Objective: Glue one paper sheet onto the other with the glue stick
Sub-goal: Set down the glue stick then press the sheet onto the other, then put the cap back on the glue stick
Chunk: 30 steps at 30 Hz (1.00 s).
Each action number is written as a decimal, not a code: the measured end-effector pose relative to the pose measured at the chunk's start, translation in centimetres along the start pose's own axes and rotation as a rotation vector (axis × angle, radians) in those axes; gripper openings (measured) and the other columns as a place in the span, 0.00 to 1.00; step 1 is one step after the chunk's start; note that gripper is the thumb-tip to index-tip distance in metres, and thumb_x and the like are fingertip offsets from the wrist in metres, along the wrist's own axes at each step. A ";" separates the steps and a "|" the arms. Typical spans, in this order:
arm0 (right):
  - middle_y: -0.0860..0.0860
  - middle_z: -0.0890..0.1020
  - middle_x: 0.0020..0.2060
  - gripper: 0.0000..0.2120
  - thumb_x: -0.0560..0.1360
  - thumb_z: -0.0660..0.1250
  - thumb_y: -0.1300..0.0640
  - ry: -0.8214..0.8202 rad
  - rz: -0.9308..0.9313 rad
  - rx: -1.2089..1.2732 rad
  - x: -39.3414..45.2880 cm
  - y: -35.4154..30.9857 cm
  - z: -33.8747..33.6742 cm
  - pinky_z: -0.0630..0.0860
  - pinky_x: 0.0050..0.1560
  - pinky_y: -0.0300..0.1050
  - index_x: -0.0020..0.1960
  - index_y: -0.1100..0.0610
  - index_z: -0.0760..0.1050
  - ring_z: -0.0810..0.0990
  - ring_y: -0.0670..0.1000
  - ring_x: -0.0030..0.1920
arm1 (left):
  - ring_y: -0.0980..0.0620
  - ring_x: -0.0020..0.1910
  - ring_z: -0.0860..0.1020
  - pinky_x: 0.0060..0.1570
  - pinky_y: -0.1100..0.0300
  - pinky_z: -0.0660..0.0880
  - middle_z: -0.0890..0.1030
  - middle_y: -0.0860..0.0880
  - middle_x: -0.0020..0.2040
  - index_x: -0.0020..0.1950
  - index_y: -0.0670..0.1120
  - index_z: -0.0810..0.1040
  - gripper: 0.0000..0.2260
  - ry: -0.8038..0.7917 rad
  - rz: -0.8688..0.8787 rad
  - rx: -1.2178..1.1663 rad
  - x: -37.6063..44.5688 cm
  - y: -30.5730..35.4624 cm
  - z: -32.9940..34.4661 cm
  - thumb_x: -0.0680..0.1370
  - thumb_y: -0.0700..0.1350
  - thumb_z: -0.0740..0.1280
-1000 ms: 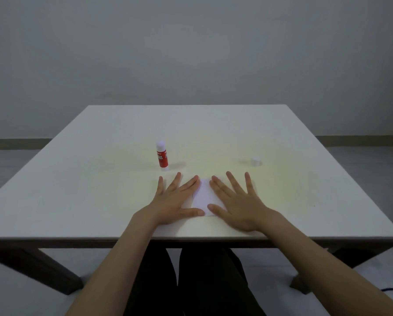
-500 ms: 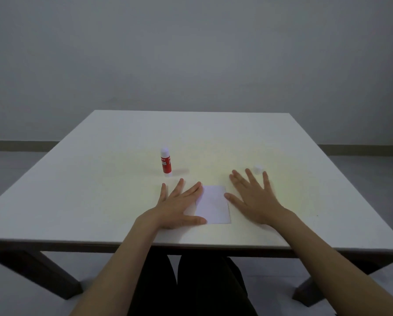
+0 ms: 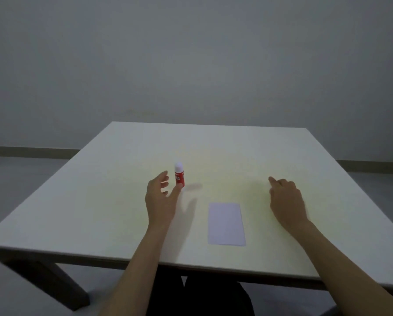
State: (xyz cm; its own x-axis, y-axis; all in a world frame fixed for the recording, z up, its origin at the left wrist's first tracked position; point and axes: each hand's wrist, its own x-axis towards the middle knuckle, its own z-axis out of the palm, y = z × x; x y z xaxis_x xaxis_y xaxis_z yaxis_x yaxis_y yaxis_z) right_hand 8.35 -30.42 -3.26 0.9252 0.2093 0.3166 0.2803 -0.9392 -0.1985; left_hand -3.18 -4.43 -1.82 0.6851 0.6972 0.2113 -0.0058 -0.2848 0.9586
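A red glue stick (image 3: 179, 177) with a white top stands upright near the middle of the white table (image 3: 99, 201). My left hand (image 3: 160, 198) is just left of it with curved fingers spread apart; the thumb tip is at the stick's base and nothing is held. A white paper sheet (image 3: 226, 224) lies flat near the front edge, between my hands, touched by neither; I see only one rectangle. My right hand (image 3: 285, 198) is to the right of the sheet, back up, fingers curled down onto the table and index finger stretched forward. What lies under it is hidden.
The table's front edge (image 3: 213, 267) runs just in front of the sheet. A grey wall stands behind the table, with a dark baseboard (image 3: 26, 151). My legs show under the table.
Both hands have left the paper. The left hand rose and moved forward to the glue stick. The right hand slid right and forward over the spot where a small white cap lay; the cap no longer shows.
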 end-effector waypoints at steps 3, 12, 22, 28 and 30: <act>0.62 0.80 0.49 0.15 0.75 0.62 0.62 0.008 -0.004 0.039 0.2 0.3 -0.1 0.72 0.48 0.53 0.61 0.63 0.74 0.75 0.62 0.50 | 0.49 0.61 0.74 0.60 0.57 0.71 0.76 0.45 0.64 0.68 0.40 0.71 0.25 -0.076 -0.074 0.101 1.7 -0.4 1.2 0.72 0.44 0.71; 0.54 0.80 0.48 0.18 0.74 0.65 0.68 -0.027 -0.022 0.659 -0.8 -2.0 -2.6 0.73 0.40 0.34 0.62 0.58 0.75 0.80 0.53 0.36 | 0.51 0.32 0.73 0.35 0.66 0.66 0.79 0.49 0.29 0.34 0.50 0.74 0.07 -0.112 0.074 0.175 1.5 1.1 2.1 0.72 0.46 0.69; 0.52 0.80 0.44 0.06 0.74 0.66 0.65 -0.288 0.008 1.398 -0.9 -8.2 -8.5 0.80 0.37 0.40 0.49 0.58 0.77 0.83 0.50 0.36 | 0.59 0.38 0.79 0.41 0.69 0.74 0.83 0.57 0.40 0.53 0.51 0.83 0.13 -0.297 0.359 0.194 -0.2 4.6 0.8 0.69 0.45 0.74; 0.53 0.76 0.41 0.08 0.75 0.61 0.60 -0.649 0.257 1.679 -1.2 -8.4 -8.6 0.77 0.31 0.41 0.47 0.56 0.79 0.80 0.51 0.34 | 0.62 0.37 0.81 0.42 0.72 0.75 0.84 0.59 0.34 0.39 0.58 0.81 0.09 -0.307 0.207 -0.086 -1.3 6.9 0.9 0.70 0.43 0.73; 0.52 0.75 0.39 0.09 0.76 0.64 0.54 -0.730 0.160 1.486 -1.4 -8.5 -7.8 0.76 0.32 0.41 0.50 0.55 0.81 0.76 0.49 0.34 | 0.59 0.43 0.83 0.49 0.66 0.78 0.86 0.58 0.39 0.41 0.59 0.81 0.10 -0.360 0.170 -0.181 -1.6 7.8 1.0 0.71 0.43 0.73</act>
State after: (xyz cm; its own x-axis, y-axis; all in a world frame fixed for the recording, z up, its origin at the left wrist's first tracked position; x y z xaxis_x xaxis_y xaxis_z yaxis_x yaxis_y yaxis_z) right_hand 2.64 -24.86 5.25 0.7639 0.6198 -0.1798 -0.2361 0.0091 -0.9717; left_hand -3.62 -8.44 5.10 0.8736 0.3673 0.3193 -0.2460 -0.2328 0.9409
